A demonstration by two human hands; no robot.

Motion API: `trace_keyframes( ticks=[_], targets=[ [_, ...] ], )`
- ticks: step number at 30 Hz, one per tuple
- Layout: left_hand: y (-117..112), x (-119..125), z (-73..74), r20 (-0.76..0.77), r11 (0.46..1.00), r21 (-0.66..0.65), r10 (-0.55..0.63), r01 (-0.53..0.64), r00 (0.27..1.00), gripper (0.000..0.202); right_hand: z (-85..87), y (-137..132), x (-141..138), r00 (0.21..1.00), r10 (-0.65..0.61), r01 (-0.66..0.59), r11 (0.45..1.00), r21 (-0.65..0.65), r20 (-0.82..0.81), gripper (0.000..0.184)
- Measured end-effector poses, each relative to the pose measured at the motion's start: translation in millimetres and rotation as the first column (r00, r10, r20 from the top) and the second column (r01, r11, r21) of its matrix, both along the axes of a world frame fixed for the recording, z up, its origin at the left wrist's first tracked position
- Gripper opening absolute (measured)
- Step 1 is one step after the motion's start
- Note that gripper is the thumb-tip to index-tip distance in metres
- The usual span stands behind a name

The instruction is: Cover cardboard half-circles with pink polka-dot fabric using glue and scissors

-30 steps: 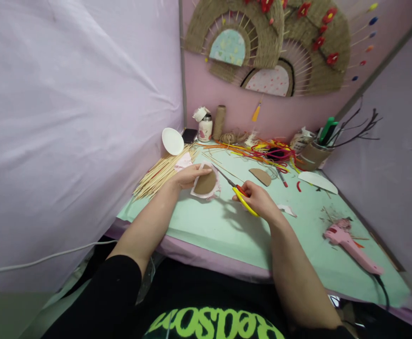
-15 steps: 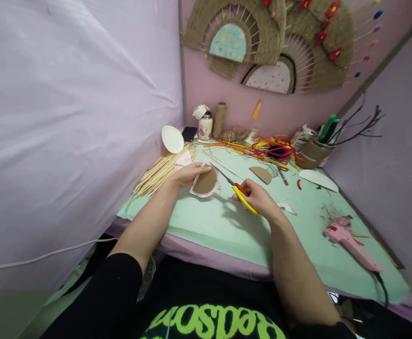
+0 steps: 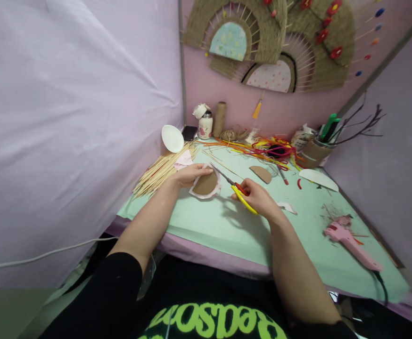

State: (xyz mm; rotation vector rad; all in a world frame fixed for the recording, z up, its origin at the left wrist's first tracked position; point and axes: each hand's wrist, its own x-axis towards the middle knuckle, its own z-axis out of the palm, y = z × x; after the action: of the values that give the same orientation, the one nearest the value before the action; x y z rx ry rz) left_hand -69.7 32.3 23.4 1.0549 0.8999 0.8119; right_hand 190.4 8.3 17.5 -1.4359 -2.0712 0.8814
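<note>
My left hand (image 3: 191, 174) pinches a half-round piece of brown cardboard (image 3: 206, 184) by its upper left part. A margin of white and pink fabric (image 3: 214, 191) shows around the cardboard's edge. In my right hand (image 3: 255, 195) is a pair of scissors (image 3: 239, 189) with red and yellow handles, fingers wrapped round the grips. Their blades point up and left, with the tips at the upper edge of the fabric. Whether the blades are slightly apart is too small to tell. A second cardboard half-circle (image 3: 260, 174) lies behind the scissors.
Thin bamboo sticks (image 3: 161, 172) lie in a pile at the left, near a white oval dish (image 3: 172, 139). Coloured cords (image 3: 259, 149) run along the back. A pink glue gun (image 3: 352, 247) rests at the right, below a pot (image 3: 315, 153) of pens and twigs. A fabric scrap (image 3: 287, 207) lies nearby.
Hardly anything differs. The cardboard and fabric have tilted very slightly in my left hand, and the scissors have shifted a touch at the fabric's upper edge.
</note>
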Motion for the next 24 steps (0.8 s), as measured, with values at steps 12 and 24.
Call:
trace_keyframes(
  ticks=[12,24],
  targets=[
    [0.1,0.5,-0.6,0.007,1.0,-0.008,-0.006,0.006,1.0,0.047,1.0,-0.2,-0.8,1.0,0.004,-0.004,1.0,-0.009,0.007,0.042],
    [-1.5,-0.8,1.9,0.003,1.0,-0.002,0.002,-0.002,1.0,0.043,0.5,-0.5,0.5,1.0,-0.006,0.006,1.0,-0.007,0.005,0.043]
  ],
)
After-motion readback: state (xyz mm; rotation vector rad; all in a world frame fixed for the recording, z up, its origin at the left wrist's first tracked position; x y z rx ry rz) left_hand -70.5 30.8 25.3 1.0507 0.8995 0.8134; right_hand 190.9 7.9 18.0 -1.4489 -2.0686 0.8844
